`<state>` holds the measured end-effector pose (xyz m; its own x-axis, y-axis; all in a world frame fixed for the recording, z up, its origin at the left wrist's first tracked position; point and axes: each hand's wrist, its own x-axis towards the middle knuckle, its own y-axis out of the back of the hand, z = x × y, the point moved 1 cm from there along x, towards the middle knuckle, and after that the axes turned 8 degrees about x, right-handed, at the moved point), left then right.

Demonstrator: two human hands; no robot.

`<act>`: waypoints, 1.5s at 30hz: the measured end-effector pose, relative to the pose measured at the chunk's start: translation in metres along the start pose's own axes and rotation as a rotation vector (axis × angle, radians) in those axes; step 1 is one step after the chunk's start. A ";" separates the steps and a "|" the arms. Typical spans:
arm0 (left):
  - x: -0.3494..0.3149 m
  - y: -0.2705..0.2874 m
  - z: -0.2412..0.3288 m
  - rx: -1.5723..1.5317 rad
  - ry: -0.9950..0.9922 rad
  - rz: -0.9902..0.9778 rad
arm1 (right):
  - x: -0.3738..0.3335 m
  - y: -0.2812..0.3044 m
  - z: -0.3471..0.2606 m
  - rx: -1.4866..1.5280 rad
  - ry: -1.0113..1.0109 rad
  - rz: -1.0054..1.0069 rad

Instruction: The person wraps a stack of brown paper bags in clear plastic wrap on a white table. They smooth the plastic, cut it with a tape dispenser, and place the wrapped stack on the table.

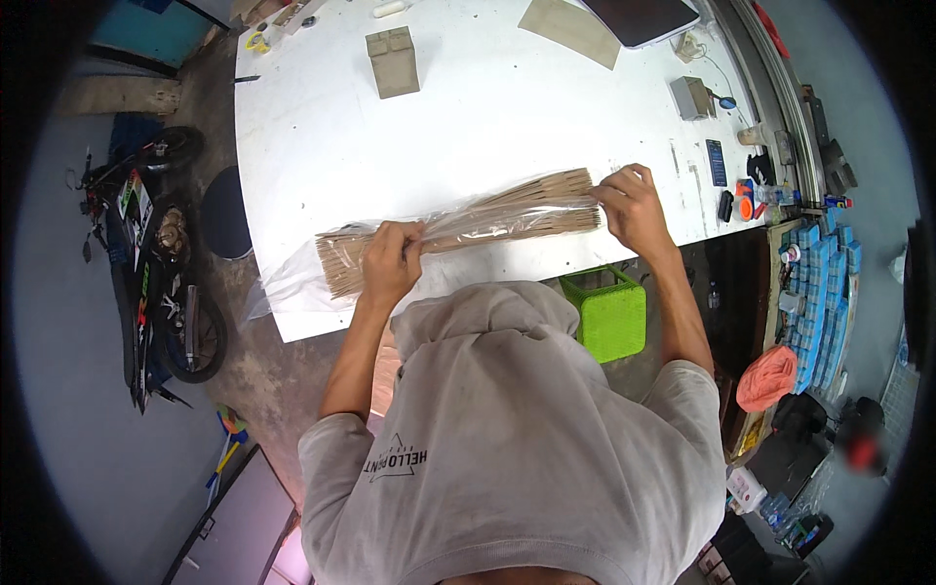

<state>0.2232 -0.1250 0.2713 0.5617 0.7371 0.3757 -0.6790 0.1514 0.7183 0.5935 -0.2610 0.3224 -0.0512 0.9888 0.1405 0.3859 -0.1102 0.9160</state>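
A long bundle of thin tan sticks (551,187) lies aslant near the front edge of the white table, narrow in the middle and fanned out at both ends. Clear plastic film (487,222) covers its middle and right part, with glossy creases. My left hand (392,261) is closed over the left part of the bundle, thumb and fingers pinching the sticks and the film's edge. At the bundle's right end my right hand (632,208) pinches the film between thumb and fingers. Exactly what lies under the right fingertips is hidden.
Farther back on the white table (507,88) stand a grey-beige block (393,63) and a smaller grey block (692,98). A brown sheet (570,29) lies by a dark-screened device (639,15). A green stool (611,317) stands below the front edge; a motorbike (156,253) is at left.
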 end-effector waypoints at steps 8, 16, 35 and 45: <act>0.008 0.002 0.007 0.059 -0.100 0.029 | 0.018 0.044 -0.013 0.169 0.008 0.095; 0.009 0.000 0.006 -0.013 -0.072 0.020 | 0.055 -0.072 -0.103 0.246 0.235 0.138; 0.005 0.041 -0.002 0.313 -0.193 0.011 | 0.065 -0.112 -0.103 0.578 0.090 0.500; 0.008 0.049 -0.001 0.381 -0.005 -0.111 | 0.069 -0.110 -0.102 0.588 0.102 0.501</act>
<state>0.1942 -0.1109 0.3095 0.6246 0.7268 0.2856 -0.3904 -0.0261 0.9203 0.4538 -0.1908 0.2691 0.1845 0.8180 0.5449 0.8092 -0.4411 0.3881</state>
